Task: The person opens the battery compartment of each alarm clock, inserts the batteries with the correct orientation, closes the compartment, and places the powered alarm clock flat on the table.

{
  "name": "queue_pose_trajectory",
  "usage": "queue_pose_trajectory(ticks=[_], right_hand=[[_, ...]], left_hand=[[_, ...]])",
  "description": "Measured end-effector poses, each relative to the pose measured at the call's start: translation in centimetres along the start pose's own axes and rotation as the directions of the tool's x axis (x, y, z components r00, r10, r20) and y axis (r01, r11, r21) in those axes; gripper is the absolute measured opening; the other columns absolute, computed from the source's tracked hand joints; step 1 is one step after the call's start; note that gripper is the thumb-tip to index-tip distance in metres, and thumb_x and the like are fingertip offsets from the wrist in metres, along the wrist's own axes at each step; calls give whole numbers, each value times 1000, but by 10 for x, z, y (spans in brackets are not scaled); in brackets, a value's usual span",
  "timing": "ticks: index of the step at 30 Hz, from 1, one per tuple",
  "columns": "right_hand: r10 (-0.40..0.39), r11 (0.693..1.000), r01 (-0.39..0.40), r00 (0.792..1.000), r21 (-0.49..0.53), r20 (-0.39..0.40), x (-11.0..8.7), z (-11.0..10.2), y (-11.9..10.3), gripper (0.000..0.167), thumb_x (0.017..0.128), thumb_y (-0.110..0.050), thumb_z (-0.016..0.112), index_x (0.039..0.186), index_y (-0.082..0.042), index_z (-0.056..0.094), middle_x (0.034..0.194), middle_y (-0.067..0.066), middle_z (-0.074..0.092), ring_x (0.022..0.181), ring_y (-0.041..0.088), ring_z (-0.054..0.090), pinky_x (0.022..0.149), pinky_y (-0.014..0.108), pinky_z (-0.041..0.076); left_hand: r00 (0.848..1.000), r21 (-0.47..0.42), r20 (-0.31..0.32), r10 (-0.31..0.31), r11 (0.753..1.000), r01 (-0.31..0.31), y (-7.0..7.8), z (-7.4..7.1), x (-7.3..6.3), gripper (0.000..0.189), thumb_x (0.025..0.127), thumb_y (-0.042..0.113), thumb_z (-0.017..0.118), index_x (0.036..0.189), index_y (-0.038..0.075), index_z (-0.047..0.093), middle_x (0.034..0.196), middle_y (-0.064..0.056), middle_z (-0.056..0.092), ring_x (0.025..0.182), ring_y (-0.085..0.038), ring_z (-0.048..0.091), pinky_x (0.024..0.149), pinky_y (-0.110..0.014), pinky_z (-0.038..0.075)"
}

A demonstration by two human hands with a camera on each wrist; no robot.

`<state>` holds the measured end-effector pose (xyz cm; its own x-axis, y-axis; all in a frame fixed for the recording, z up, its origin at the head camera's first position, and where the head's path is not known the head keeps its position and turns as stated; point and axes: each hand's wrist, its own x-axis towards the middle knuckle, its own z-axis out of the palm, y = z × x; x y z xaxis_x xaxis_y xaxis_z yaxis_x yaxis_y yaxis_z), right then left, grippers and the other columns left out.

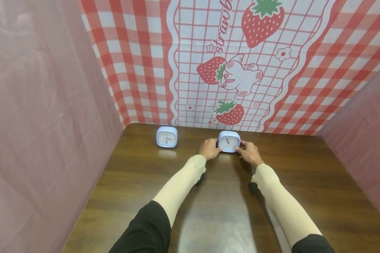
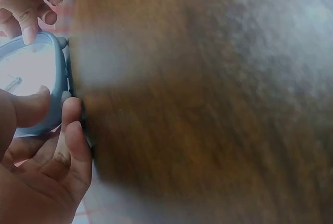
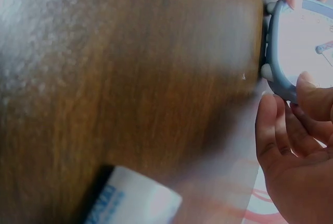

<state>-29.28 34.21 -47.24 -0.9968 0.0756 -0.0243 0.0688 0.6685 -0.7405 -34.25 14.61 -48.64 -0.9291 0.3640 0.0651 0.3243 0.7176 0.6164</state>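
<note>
Both hands hold a small pale-blue alarm clock (image 1: 229,142) with a white face, upright near the table's back edge. On its left side, my left hand (image 1: 210,149) grips it, thumb over the front rim and fingers at the side and back. My right hand (image 1: 249,153) pinches the opposite side in the same way, thumb on the lower right corner of the face. Small feet of the clock (image 2: 34,73) show at its base in the left wrist view. A second matching clock (image 1: 166,137) stands further left, apart from both hands.
The brown wooden table (image 1: 139,182) meets a red-and-white strawberry-print cloth (image 1: 145,70) behind the clocks. Pinkish curtains hang at the left (image 1: 44,123) and right (image 1: 364,133). A white object with blue lettering (image 3: 138,198) appears low in the right wrist view.
</note>
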Motion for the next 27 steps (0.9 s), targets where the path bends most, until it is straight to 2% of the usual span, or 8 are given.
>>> queue_pose_trajectory(ticks=[7,14,21,27], right_hand=[[-15,1000,15,999,3,45,-4,-2,-3,54,103,-14,64,145,15,45,125,36,63,88,35,74,75,37,62],[-36,998,40,997,-58,61,-14,-8,0,59,100,-21,70,141,16,49,127,35,63,87,34,75,76,37,61],[-19,997,21,999,-71,31,-27,-14,0,55,98,-25,73,135,13,57,123,31,67,84,32,74,72,33,61],[-17,998,18,1000,-67,7,-38,-12,-2,46,99,-27,71,127,8,64,117,28,69,83,31,73,70,31,60]], left_hand=[[1000,-5,18,-14,1000,14,-2,-10,-7,41,95,32,76,128,9,70,119,-7,73,109,-25,67,90,-40,55],[999,-63,29,-16,998,18,-8,-20,-19,35,94,30,77,120,7,74,108,-5,76,99,-19,71,87,-35,56],[998,-102,8,63,993,-62,-18,-34,-34,17,95,25,76,103,10,77,98,1,75,88,-13,68,82,-28,55],[991,-139,6,137,981,-135,-27,-48,-50,15,98,24,72,101,10,76,93,2,73,86,-12,65,80,-27,53]])
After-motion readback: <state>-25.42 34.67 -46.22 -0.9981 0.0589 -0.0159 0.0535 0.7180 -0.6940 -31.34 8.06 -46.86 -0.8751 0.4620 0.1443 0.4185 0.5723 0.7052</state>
